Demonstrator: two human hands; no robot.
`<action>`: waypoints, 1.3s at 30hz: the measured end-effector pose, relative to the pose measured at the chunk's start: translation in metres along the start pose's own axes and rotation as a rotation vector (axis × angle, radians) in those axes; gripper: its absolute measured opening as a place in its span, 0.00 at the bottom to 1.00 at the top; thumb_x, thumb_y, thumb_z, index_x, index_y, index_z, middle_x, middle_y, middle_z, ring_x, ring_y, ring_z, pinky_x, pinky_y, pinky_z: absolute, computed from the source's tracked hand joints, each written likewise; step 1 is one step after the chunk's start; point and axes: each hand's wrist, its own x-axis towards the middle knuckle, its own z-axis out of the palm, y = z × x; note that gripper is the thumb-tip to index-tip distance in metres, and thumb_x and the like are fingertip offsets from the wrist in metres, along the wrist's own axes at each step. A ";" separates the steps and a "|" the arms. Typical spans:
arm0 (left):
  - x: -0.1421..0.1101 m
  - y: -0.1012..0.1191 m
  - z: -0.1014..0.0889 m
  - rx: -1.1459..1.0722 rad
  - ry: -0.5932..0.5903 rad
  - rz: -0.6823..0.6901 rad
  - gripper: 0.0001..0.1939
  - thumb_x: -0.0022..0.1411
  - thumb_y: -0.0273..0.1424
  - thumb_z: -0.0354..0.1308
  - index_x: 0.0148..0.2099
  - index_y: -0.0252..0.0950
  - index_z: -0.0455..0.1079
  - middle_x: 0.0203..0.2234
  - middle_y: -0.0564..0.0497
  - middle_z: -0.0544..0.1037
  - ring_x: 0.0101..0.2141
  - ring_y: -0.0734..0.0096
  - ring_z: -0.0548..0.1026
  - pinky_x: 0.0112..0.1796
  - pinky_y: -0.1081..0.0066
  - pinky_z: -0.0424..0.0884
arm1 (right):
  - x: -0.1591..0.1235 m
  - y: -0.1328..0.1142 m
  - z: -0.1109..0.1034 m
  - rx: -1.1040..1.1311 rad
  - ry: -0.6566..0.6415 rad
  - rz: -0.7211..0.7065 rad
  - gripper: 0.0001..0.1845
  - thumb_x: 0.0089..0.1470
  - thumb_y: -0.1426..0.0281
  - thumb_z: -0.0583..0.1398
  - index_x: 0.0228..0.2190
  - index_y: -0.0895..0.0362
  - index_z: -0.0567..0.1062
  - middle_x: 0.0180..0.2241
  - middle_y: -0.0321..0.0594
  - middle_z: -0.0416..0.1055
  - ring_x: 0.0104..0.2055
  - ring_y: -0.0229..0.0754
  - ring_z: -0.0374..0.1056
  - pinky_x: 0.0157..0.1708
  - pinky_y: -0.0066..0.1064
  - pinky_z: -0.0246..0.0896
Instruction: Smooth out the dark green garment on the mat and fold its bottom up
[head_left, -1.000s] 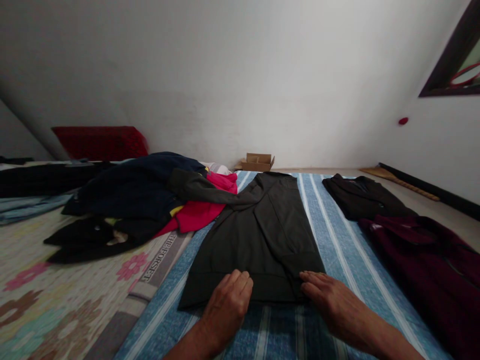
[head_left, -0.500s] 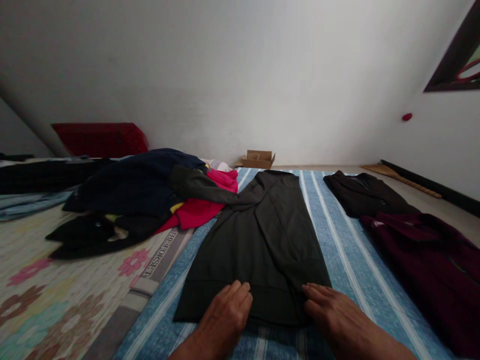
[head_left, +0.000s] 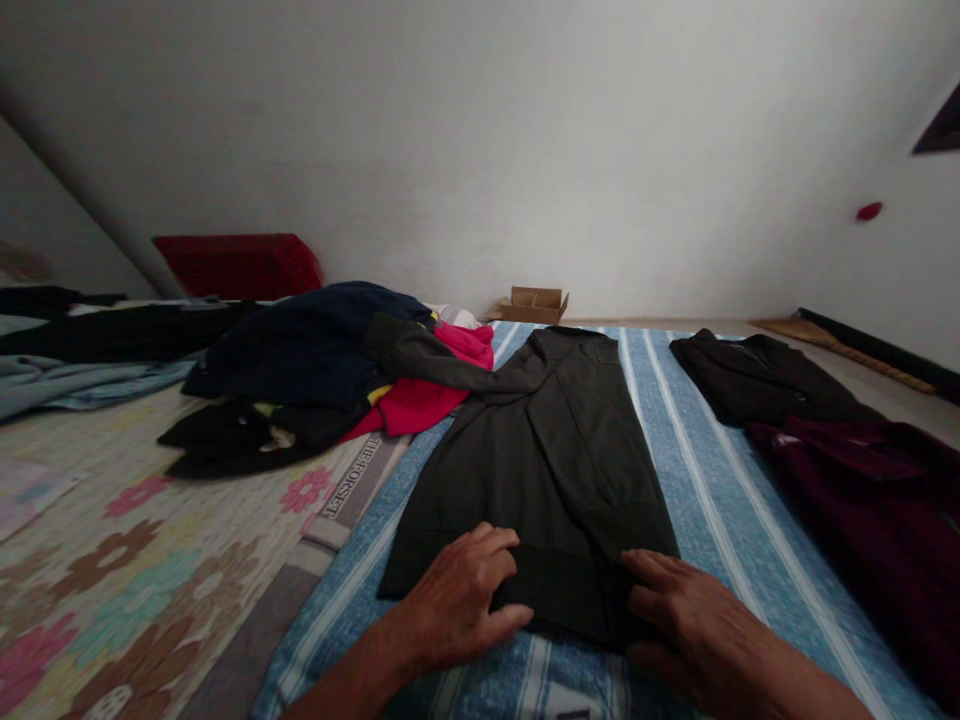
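Observation:
A dark grey-green long-sleeved top (head_left: pixel 495 470) lies spread in front of me, its collar at the far end. One sleeve stretches left onto a pile of clothes; the other lies folded lengthwise down the body, its cuff close to the hem. My left hand (head_left: pixel 469 595) rests on the hem's left part, thumb apart from the fingers, gripping nothing. At the right corner of the hem, my right hand (head_left: pixel 694 615) lies with its fingers stretched out on the cloth; its thumb is partly hidden.
Beneath the top is a blue striped sheet (head_left: pixel 697 480), bordered on the left by a flowered mat (head_left: pixel 247 540). A navy garment (head_left: pixel 300 345) tops the left pile, with a pink-red one (head_left: pixel 427 400) beside it. Right: folded dark brown (head_left: pixel 765 380) and maroon garments (head_left: pixel 847 500). Behind: a cardboard box (head_left: pixel 536 304).
My left hand has opened, its thumb now spread away from the fingers. My right hand stays at the hem's right corner. The whole view has shifted slightly left.

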 end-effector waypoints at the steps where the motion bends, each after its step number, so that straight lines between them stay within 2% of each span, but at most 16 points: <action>1: 0.004 -0.001 -0.002 0.000 0.044 -0.012 0.09 0.55 0.36 0.59 0.35 0.35 0.69 0.48 0.44 0.73 0.48 0.60 0.70 0.52 0.58 0.65 | 0.003 -0.001 -0.001 0.003 0.041 -0.006 0.04 0.51 0.71 0.58 0.30 0.57 0.74 0.49 0.49 0.68 0.49 0.51 0.67 0.46 0.42 0.66; 5: 0.023 -0.013 0.006 0.085 0.201 -0.065 0.08 0.62 0.30 0.52 0.40 0.34 0.70 0.49 0.43 0.73 0.50 0.61 0.69 0.51 0.60 0.66 | 0.023 -0.006 0.004 -0.020 0.270 -0.061 0.08 0.53 0.70 0.58 0.36 0.57 0.74 0.52 0.49 0.66 0.53 0.51 0.64 0.51 0.43 0.62; 9: 0.030 -0.031 0.026 0.160 0.177 -0.126 0.17 0.63 0.31 0.51 0.53 0.33 0.65 0.56 0.40 0.66 0.57 0.58 0.62 0.54 0.56 0.63 | 0.047 -0.005 0.023 -0.101 0.429 -0.022 0.20 0.51 0.68 0.61 0.47 0.59 0.71 0.57 0.52 0.60 0.60 0.55 0.55 0.55 0.48 0.55; 13: 0.025 -0.042 0.040 0.177 0.128 -0.143 0.22 0.65 0.34 0.48 0.60 0.34 0.58 0.60 0.41 0.60 0.60 0.59 0.56 0.55 0.53 0.59 | 0.058 0.004 0.054 -0.134 0.427 0.010 0.31 0.50 0.60 0.62 0.54 0.58 0.66 0.60 0.53 0.54 0.62 0.57 0.49 0.57 0.52 0.50; 17: 0.022 -0.041 0.041 0.145 0.123 -0.138 0.22 0.64 0.34 0.48 0.59 0.35 0.58 0.61 0.41 0.59 0.61 0.59 0.55 0.56 0.53 0.57 | 0.056 0.009 0.071 -0.146 0.420 0.001 0.28 0.55 0.58 0.58 0.55 0.56 0.66 0.61 0.52 0.53 0.63 0.54 0.46 0.59 0.51 0.44; 19: 0.023 -0.041 0.038 0.114 0.171 -0.125 0.21 0.63 0.34 0.49 0.58 0.35 0.60 0.60 0.41 0.60 0.60 0.60 0.56 0.56 0.55 0.59 | 0.054 0.010 0.072 -0.153 0.421 0.003 0.28 0.56 0.58 0.57 0.55 0.56 0.66 0.61 0.52 0.52 0.64 0.54 0.46 0.59 0.51 0.44; 22: 0.022 -0.049 0.029 0.093 0.322 -0.150 0.19 0.63 0.32 0.48 0.55 0.34 0.62 0.58 0.41 0.63 0.59 0.61 0.59 0.55 0.58 0.61 | 0.053 0.008 0.068 -0.157 0.411 0.002 0.28 0.56 0.57 0.56 0.55 0.56 0.66 0.61 0.52 0.52 0.63 0.54 0.46 0.59 0.51 0.44; 24: 0.020 -0.059 0.021 0.134 0.420 -0.262 0.17 0.63 0.31 0.48 0.53 0.32 0.64 0.55 0.39 0.66 0.56 0.59 0.62 0.54 0.57 0.61 | 0.053 0.007 0.066 -0.158 0.404 0.004 0.28 0.56 0.57 0.56 0.55 0.56 0.66 0.61 0.51 0.52 0.63 0.54 0.46 0.59 0.50 0.44; 26: 0.019 -0.069 0.012 0.194 0.455 -0.423 0.17 0.62 0.31 0.48 0.51 0.31 0.65 0.52 0.37 0.69 0.53 0.56 0.65 0.53 0.56 0.62 | 0.053 0.006 0.065 -0.157 0.401 0.010 0.27 0.56 0.57 0.56 0.55 0.56 0.66 0.61 0.51 0.52 0.63 0.54 0.46 0.59 0.50 0.44; 30: 0.020 -0.083 0.000 0.242 0.383 -0.698 0.16 0.60 0.32 0.51 0.50 0.32 0.66 0.44 0.40 0.74 0.47 0.56 0.71 0.48 0.61 0.66 | 0.053 0.006 0.065 -0.146 0.404 0.017 0.26 0.56 0.58 0.56 0.54 0.56 0.66 0.61 0.51 0.53 0.63 0.55 0.46 0.59 0.51 0.44; 34: 0.026 -0.086 -0.008 0.210 0.308 -0.916 0.18 0.61 0.35 0.50 0.51 0.32 0.65 0.41 0.41 0.76 0.42 0.59 0.75 0.41 0.66 0.68 | 0.053 0.006 0.064 -0.145 0.393 0.017 0.26 0.56 0.58 0.56 0.54 0.56 0.67 0.61 0.51 0.53 0.63 0.54 0.46 0.59 0.51 0.44; 36: 0.028 -0.088 -0.010 0.174 0.270 -0.986 0.19 0.61 0.37 0.50 0.51 0.32 0.65 0.39 0.42 0.77 0.40 0.58 0.76 0.39 0.66 0.69 | 0.052 0.006 0.063 -0.145 0.389 0.015 0.26 0.56 0.58 0.56 0.54 0.57 0.67 0.61 0.51 0.54 0.63 0.54 0.46 0.59 0.50 0.44; 39: 0.028 -0.094 -0.012 0.116 0.263 -0.986 0.18 0.60 0.38 0.51 0.50 0.35 0.66 0.37 0.44 0.78 0.40 0.60 0.76 0.38 0.68 0.68 | 0.051 0.006 0.063 -0.150 0.398 0.008 0.27 0.57 0.58 0.56 0.54 0.58 0.67 0.60 0.52 0.54 0.63 0.54 0.46 0.59 0.50 0.43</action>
